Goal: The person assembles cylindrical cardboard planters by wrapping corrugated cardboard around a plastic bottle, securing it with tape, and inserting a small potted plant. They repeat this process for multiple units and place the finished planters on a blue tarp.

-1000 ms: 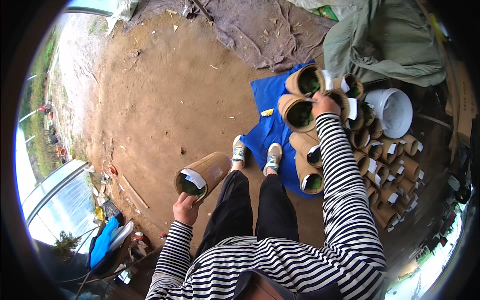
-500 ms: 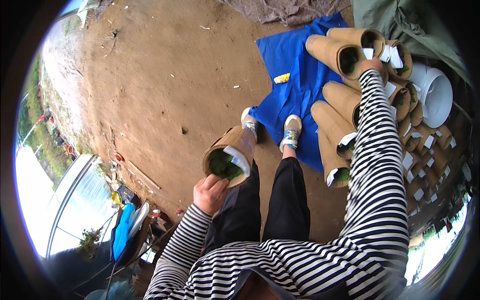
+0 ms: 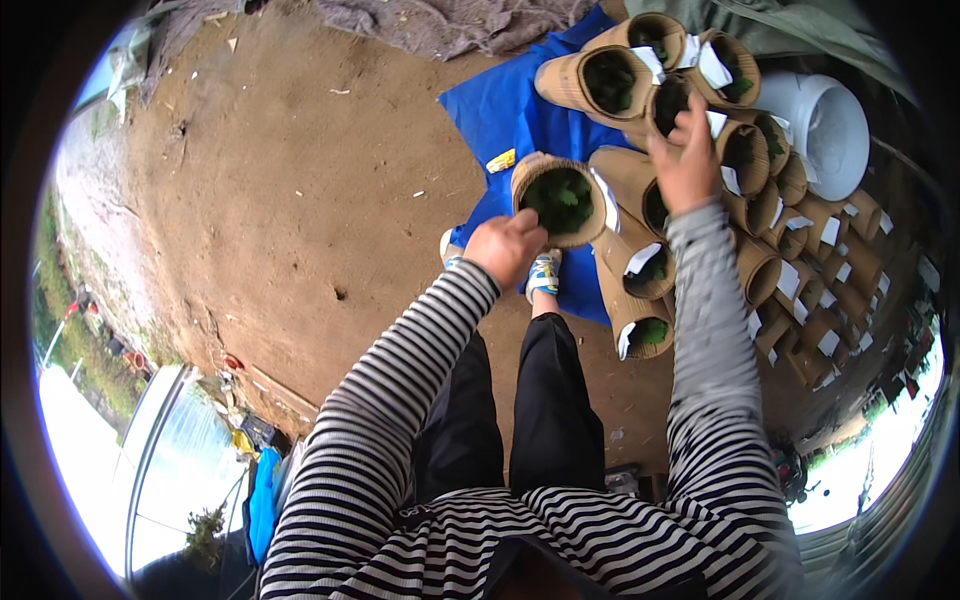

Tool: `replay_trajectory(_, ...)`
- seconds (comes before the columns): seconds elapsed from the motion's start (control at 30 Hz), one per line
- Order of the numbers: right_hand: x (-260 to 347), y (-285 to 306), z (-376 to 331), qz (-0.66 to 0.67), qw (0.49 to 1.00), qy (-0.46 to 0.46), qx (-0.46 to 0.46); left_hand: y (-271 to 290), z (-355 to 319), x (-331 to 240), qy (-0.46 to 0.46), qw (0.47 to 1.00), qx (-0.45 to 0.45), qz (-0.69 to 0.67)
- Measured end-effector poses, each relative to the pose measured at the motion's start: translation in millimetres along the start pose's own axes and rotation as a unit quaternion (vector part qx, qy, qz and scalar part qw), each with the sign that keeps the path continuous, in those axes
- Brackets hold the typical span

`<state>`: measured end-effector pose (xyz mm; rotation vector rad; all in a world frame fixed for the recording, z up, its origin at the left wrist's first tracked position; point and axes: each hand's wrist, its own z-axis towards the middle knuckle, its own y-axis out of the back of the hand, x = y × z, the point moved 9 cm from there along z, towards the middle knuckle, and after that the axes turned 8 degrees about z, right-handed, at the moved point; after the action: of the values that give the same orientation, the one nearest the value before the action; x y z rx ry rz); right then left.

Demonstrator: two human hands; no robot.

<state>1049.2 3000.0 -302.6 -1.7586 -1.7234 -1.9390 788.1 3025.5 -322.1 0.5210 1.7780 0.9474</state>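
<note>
My left hand (image 3: 508, 246) pinches the near rim of a corrugated cardboard roll (image 3: 600, 232) with green leaves inside and a white paper tag at its right edge. This roll is held up above the blue sheet, beside the pile. My right hand (image 3: 688, 165) is slightly blurred, with its fingers apart and nothing in them. It hovers over the stacked rolls, nearest to a roll (image 3: 655, 112) with a dark opening. To the upper left of that hand lies another leaf-filled roll (image 3: 563, 82), and a tagged roll (image 3: 622, 312) lies below the held one.
A blue sheet (image 3: 480, 105) covers the soil under part of the pile. On it is a small yellow object (image 3: 501, 161). A white bucket (image 3: 845, 140) lies at the right, by many smaller tagged rolls (image 3: 835, 265). Grey-green cloth (image 3: 790, 40) borders the far right.
My left hand has carried its roll right and farther out, toward the pile. My right hand has drawn back from the rolls, its fingers now apart. The view has shifted right.
</note>
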Motion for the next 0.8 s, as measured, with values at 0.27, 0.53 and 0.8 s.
replay_trajectory(0.27, 65, 21, -274, 0.097, 0.96, -0.01, 0.262, -77, 106, 19, 0.068, 0.988, 0.139, -0.013)
replay_trajectory(0.53, -2, 40, -363, 0.083, 0.933, -0.173, 0.304, -35, 21, -28, 0.065, 0.983, 0.171, -0.029)
replay_trajectory(0.8, -117, 140, -547, -0.025, 0.775, -0.59, 0.227, 17, -174, 50, 0.128, 0.82, 0.537, 0.151)
